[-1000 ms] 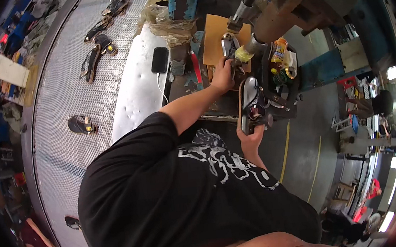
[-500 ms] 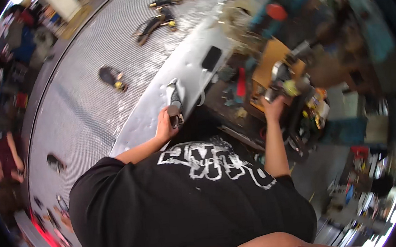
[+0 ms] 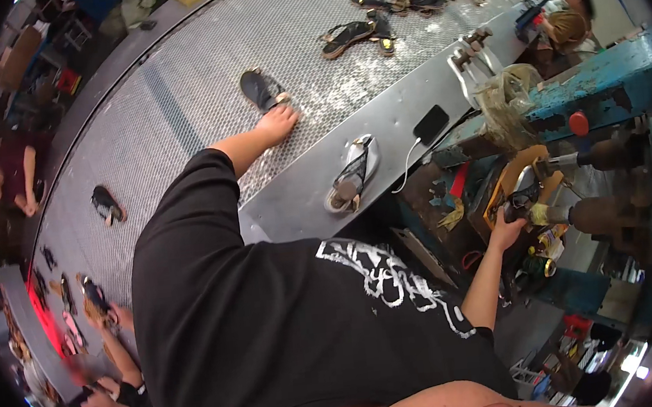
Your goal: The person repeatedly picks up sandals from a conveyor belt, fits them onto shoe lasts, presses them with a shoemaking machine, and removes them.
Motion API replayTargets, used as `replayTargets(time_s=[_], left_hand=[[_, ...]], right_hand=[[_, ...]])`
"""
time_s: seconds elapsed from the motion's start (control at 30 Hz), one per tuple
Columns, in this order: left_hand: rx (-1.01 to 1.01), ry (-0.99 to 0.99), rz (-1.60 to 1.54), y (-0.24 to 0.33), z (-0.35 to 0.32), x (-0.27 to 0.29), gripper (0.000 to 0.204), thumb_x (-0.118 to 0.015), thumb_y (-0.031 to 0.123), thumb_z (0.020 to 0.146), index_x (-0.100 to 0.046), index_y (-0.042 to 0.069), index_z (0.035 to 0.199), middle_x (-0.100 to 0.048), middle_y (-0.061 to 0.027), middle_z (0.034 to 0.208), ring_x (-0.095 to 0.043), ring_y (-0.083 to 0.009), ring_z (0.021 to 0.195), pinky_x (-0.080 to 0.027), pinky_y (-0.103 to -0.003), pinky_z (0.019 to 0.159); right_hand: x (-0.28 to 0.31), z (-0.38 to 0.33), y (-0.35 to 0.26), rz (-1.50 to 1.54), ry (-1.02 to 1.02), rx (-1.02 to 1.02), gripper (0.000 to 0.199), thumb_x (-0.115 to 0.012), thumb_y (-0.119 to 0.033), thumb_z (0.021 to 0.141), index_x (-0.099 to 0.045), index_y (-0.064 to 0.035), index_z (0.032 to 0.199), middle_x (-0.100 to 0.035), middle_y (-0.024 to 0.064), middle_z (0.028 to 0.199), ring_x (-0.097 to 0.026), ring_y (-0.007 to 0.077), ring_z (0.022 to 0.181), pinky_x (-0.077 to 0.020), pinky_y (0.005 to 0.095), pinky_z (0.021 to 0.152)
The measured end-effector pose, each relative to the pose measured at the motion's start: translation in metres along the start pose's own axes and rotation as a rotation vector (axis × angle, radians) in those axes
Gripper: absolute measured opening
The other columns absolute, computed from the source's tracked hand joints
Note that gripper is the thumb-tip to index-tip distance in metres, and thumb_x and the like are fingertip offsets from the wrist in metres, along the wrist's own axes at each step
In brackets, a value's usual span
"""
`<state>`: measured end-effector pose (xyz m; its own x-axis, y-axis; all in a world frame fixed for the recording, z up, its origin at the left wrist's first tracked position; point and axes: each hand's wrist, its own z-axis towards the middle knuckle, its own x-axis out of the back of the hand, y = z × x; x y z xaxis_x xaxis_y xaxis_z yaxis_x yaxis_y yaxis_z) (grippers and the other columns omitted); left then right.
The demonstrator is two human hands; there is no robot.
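1. Sandal (image 3: 262,89): a dark sandal lies flat on the perforated metal conveyor (image 3: 175,100), its long axis running up-left to down-right, the near end pointing toward the left hand (image 3: 280,119).
2. Conveyor: a wide grey belt crossing the view diagonally; more sandals (image 3: 372,30) lie farther along it, well apart.
3. Steel ledge (image 3: 382,131): it borders the belt; a light-coloured sandal (image 3: 351,174) rests on it, beside a black phone (image 3: 431,124) with a cable.
4. Machine (image 3: 606,176): blue and worn, at the right.
5. Left hand: outstretched, fingers loosely open, just beside the dark sandal; contact cannot be told.
6. Right hand (image 3: 507,227): raised at the machine, fingers closed around a dark handle (image 3: 527,211).
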<state>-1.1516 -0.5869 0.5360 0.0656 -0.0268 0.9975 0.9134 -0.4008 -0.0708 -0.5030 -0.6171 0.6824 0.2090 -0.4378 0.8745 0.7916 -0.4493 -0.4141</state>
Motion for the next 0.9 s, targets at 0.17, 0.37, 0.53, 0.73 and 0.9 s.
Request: replayTargets(time_s=[0.17, 0.37, 0.53, 0.73, 0.9], left_hand=[[-0.162, -0.262, -0.083, -0.020, 0.066, 0.032, 0.047, -0.052, 0.013, 0.087, -0.046, 0.020, 0.132, -0.054, -0.0106, 0.109, -0.053, -0.0305, 0.105, -0.050, -0.041, 0.083], [0.102, 0.488, -1.137, -0.002, 0.057, 0.187, 0.086, -0.077, 0.004, 0.067, -0.034, 0.017, 0.141, -0.050, -0.0073, 0.102, -0.052, -0.0224, 0.096, -0.048, -0.034, 0.086], [0.123, 0.143, -1.300, 0.065, -0.030, 0.158, 0.117, -0.082, 0.010, 0.063, -0.005, 0.013, 0.151, -0.052, -0.0062, 0.109, -0.055, -0.0195, 0.094, -0.049, -0.035, 0.088], [0.259, -0.699, -2.686, 0.227, -0.042, 0.189, 0.053, -0.051, 0.000, 0.079, -0.045, -0.004, 0.132, -0.060, -0.0239, 0.118, -0.062, -0.0318, 0.106, -0.045, -0.043, 0.098], [0.447, -0.075, -2.792, 0.167, 0.024, 0.139, 0.033, -0.050, 0.010, 0.084, -0.056, -0.008, 0.112, -0.064, -0.0195, 0.108, -0.066, -0.0263, 0.092, -0.052, -0.038, 0.088]], right_hand=[[-0.030, 0.003, 0.049, 0.035, 0.073, -0.035, 0.071, -0.075, -0.041, 0.072, -0.046, 0.0043, 0.118, -0.057, 0.0256, 0.119, -0.056, 0.0397, 0.109, -0.0432, 0.0422, 0.091], [-0.015, -0.060, -0.022, 0.200, 0.028, 0.066, 0.068, -0.079, -0.016, 0.066, -0.045, 0.0010, 0.122, -0.060, 0.0210, 0.113, -0.059, 0.0358, 0.106, -0.0439, 0.0400, 0.091], [0.014, -0.173, -0.082, 0.741, -0.110, 0.161, 0.068, -0.073, 0.000, 0.067, -0.044, 0.0017, 0.129, -0.053, 0.0138, 0.127, -0.051, 0.0247, 0.117, -0.0376, 0.0357, 0.101], [0.006, -0.210, -0.167, 1.119, -0.525, 0.095, 0.060, -0.066, 0.002, 0.073, -0.045, -0.0001, 0.130, -0.049, 0.0099, 0.128, -0.047, 0.0209, 0.119, -0.0329, 0.0340, 0.104], [0.050, -0.210, -0.153, 1.136, -0.890, 0.418, 0.061, -0.064, 0.002, 0.071, -0.042, 0.0009, 0.128, -0.046, 0.0151, 0.136, -0.045, 0.0235, 0.125, -0.0303, 0.0361, 0.107]])
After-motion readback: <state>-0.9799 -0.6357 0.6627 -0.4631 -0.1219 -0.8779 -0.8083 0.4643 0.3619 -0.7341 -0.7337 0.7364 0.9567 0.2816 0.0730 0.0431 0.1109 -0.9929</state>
